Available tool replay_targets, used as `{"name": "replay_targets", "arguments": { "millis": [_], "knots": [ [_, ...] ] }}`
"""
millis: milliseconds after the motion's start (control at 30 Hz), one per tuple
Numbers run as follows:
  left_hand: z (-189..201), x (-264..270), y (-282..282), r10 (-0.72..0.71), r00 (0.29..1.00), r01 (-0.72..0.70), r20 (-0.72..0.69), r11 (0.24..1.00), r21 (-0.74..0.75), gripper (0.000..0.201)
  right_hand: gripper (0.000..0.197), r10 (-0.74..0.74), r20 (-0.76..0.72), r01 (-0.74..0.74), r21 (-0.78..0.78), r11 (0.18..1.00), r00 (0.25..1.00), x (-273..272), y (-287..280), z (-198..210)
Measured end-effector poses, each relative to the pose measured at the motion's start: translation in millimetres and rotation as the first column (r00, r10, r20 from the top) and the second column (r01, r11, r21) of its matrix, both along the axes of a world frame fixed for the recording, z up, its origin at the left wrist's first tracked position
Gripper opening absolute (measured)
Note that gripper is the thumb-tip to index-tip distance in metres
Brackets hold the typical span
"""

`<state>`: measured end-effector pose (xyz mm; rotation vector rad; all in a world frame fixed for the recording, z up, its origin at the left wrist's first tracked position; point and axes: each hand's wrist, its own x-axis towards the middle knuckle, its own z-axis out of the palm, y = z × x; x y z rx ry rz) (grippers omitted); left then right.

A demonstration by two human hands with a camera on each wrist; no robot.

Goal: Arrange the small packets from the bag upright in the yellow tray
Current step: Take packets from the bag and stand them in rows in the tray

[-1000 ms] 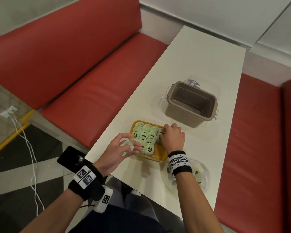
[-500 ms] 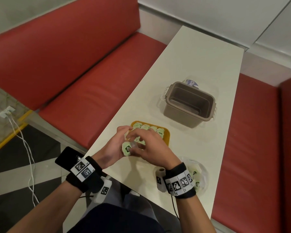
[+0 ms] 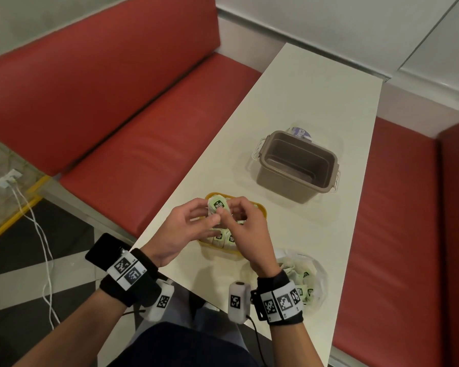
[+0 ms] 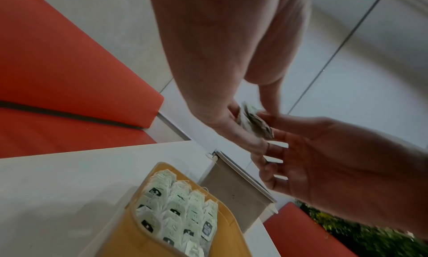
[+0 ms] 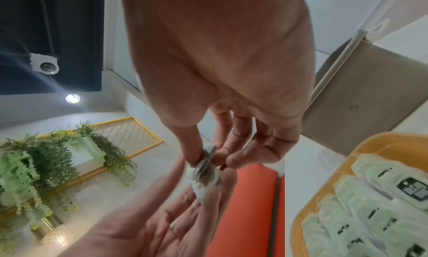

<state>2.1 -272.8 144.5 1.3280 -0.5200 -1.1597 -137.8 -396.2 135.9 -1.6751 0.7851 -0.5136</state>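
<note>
A small pale-green packet [image 3: 217, 204] with a dark label is held up above the yellow tray [image 3: 262, 211] between both hands. My left hand [image 3: 210, 218] pinches it from the left, thumb and fingers on its body [image 5: 206, 180]. From the right, my right hand [image 3: 228, 213] pinches its top edge [image 5: 208, 154]. Rows of the same packets [image 4: 183, 213] stand upright in the tray [image 4: 129, 233], partly hidden under my hands in the head view. The clear bag [image 3: 316, 276] with more packets lies by my right wrist.
A grey open plastic container [image 3: 297, 165] stands on the white table [image 3: 316, 96] just beyond the tray, with a lid or label behind it. Red bench seats run along both sides of the table. The table's near edge is close to my wrists.
My right hand left the packets in the tray and came over to my left hand. Both hands have since risen above the tray with one packet held between them.
</note>
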Motion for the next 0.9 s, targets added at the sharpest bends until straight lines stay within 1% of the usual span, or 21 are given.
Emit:
{"name": "replay_targets", "arguments": {
  "millis": [67,133,333,400,433,500,533,600,667,700,800,833,900],
  "knots": [
    [-3.3,-3.4,-1.4,0.046,0.997,-0.044,0.067,0.999,-0.020,0.027,0.019,-0.034,0.014,0.033,0.046,0.998,0.999,-0.1,2.9,1.9],
    [-5.5,-4.8,-2.4,0.071,0.994,-0.068,0.085,0.997,-0.038,0.028,0.017,-0.027,0.004,0.027,0.041,0.999,1.000,-0.8,3.7,2.7],
    [-7.9,-6.2,-2.1,0.101,0.991,-0.096,0.084,0.993,-0.061,0.023,0.011,0.091,-0.084,-0.089,0.026,0.996,0.992,-12.1,-4.6,20.8],
    [-8.5,-6.3,-1.5,0.092,0.992,-0.086,0.091,0.994,-0.062,0.022,0.015,0.099,-0.124,-0.103,-0.029,0.994,0.987,-16.6,-7.1,29.7],
    [-8.2,-6.6,-1.3,0.076,0.992,-0.070,0.097,0.996,-0.059,0.021,0.015,0.077,-0.141,-0.089,-0.081,0.993,0.987,-17.7,-8.7,33.3],
    [-6.1,-8.9,-1.7,0.030,0.993,-0.025,0.110,0.998,-0.052,0.019,0.014,0.039,-0.148,-0.066,-0.180,0.982,0.988,-17.4,-11.5,37.5],
    [-5.4,-10.4,-2.4,0.007,0.993,-0.001,0.116,0.999,-0.052,0.020,0.011,0.049,-0.152,-0.081,-0.207,0.975,0.987,-16.3,-12.7,38.0],
    [-4.9,-12.9,-4.6,-0.016,0.990,0.022,0.141,0.999,-0.043,0.025,0.007,0.091,-0.213,-0.147,-0.259,0.955,0.973,-13.8,-13.9,37.0],
    [-5.3,-15.6,-7.3,-0.014,0.988,0.017,0.152,1.000,-0.018,0.035,0.006,0.084,-0.267,-0.159,-0.274,0.948,0.960,-12.4,-15.8,36.7],
    [-6.5,-16.8,-7.8,-0.013,0.989,0.014,0.147,1.000,-0.010,0.041,0.007,0.073,-0.246,-0.134,-0.243,0.961,0.967,-12.9,-17.5,37.9],
    [-12.2,-17.9,-4.9,-0.019,0.990,0.017,0.141,1.000,0.019,0.056,0.008,0.029,-0.079,-0.034,-0.072,0.997,0.996,-17.1,-24.0,45.4],
    [-14.8,-17.4,-3.2,-0.024,0.989,0.020,0.146,0.999,0.029,0.059,0.008,0.011,-0.037,-0.013,-0.055,0.998,0.999,-19.7,-26.4,48.2],
    [-18.5,-15.1,-1.2,-0.025,0.989,0.019,0.146,0.999,0.047,0.060,0.006,0.003,-0.008,-0.004,-0.089,0.996,1.000,-24.6,-32.3,54.2]
  ]
}}
